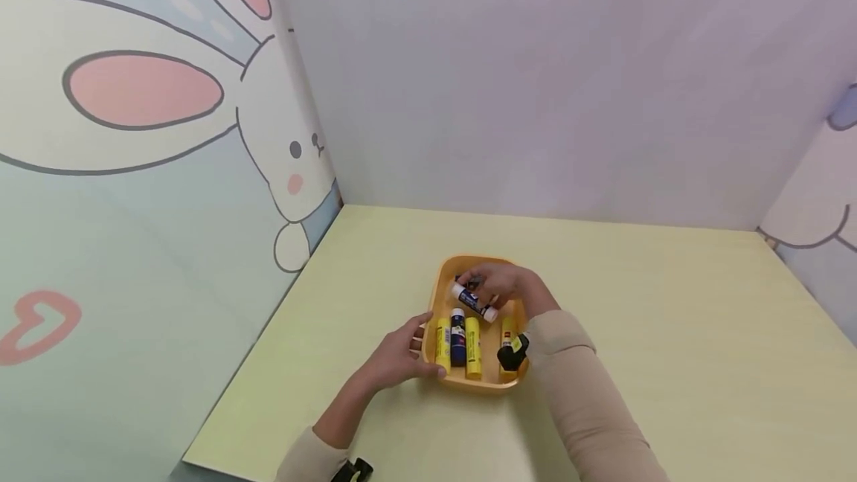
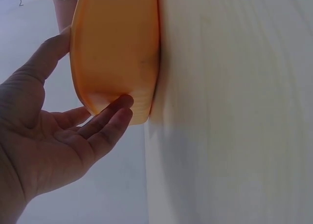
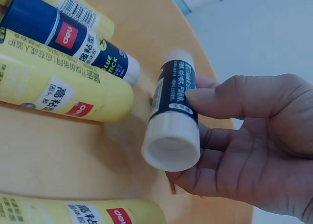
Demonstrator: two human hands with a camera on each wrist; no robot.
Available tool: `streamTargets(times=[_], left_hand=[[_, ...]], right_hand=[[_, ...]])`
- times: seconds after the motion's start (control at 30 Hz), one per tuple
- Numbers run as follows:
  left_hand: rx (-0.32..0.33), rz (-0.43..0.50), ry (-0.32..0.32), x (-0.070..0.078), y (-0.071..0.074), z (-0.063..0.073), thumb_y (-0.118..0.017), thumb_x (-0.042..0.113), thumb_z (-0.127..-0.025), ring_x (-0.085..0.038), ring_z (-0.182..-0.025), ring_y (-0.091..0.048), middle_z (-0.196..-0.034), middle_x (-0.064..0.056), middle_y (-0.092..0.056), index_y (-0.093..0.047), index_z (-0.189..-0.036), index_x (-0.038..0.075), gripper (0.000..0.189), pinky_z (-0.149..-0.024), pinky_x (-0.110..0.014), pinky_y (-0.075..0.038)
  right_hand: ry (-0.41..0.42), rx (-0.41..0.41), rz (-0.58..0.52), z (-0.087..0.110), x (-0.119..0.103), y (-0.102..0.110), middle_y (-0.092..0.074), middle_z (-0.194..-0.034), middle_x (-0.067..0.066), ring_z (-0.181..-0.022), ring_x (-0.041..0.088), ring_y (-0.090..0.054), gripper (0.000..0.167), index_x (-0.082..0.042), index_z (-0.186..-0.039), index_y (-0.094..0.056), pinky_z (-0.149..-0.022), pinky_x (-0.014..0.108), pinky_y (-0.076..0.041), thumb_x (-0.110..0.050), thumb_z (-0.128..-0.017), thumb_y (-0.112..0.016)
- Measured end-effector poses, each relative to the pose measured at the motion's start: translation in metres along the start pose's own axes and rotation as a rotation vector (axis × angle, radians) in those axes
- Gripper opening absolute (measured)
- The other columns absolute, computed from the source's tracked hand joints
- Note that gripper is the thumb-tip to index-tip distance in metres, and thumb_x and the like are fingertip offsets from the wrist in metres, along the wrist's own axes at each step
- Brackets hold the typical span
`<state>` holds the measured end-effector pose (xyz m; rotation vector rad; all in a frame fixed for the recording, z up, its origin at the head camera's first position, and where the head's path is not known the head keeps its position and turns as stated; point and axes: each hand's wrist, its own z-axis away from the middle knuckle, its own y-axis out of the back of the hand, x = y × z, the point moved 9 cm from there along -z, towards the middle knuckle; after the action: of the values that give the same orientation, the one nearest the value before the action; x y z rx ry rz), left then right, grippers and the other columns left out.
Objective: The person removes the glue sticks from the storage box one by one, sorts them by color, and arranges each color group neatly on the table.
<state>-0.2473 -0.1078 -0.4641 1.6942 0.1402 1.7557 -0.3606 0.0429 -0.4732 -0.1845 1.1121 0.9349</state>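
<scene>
My right hand (image 1: 501, 281) pinches a glue stick (image 3: 172, 94) with a dark blue label and white ends, holding it tilted over the far half of an orange tray (image 1: 490, 352). The thumb presses on the label in the right wrist view. My left hand (image 1: 395, 357) grips the tray's near left corner, thumb at the near rim and fingers against the left side. Inside the tray, a blue glue stick (image 1: 458, 341) lies between two yellow glue sticks (image 1: 473, 352). Another yellow glue stick (image 3: 83, 212) lies apart on the right, partly covered by the right wrist device in the head view.
The tray stands on a pale yellow table (image 1: 669, 333). A dark item (image 1: 460, 280) at the tray's far end is mostly hidden by the right hand. Behind the table rises a plain wall (image 1: 535, 80); a wall with a rabbit drawing (image 1: 268, 132) borders the left.
</scene>
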Motion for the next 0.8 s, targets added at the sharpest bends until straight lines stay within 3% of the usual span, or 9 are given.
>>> streamTargets(times=[0.53, 0.8], left_hand=[[0.004, 0.000, -0.006, 0.000, -0.001, -0.001, -0.082, 0.025, -0.070, -0.026, -0.103, -0.053, -0.117, -0.011, -0.052, -0.032, -0.143, 0.008, 0.090, -0.086, -0.043, -0.047], [0.005, -0.006, 0.003, -0.001, -0.001, -0.002, -0.082, 0.027, -0.070, -0.026, -0.103, -0.053, -0.116, -0.010, -0.052, -0.032, -0.144, 0.008, 0.091, -0.086, -0.043, -0.047]], right_hand=[[0.057, 0.041, -0.057, 0.014, -0.006, -0.002, -0.048, -0.117, 0.016, -0.092, 0.030, -0.055, 0.060, -0.017, -0.131, -0.049, -0.068, 0.042, -0.053, 0.011, -0.079, -0.057], [0.100, 0.067, -0.105, 0.027, -0.010, 0.001, -0.048, -0.117, 0.018, -0.093, 0.030, -0.054, 0.053, -0.008, -0.131, -0.048, -0.067, 0.042, -0.053, 0.009, -0.082, -0.057]])
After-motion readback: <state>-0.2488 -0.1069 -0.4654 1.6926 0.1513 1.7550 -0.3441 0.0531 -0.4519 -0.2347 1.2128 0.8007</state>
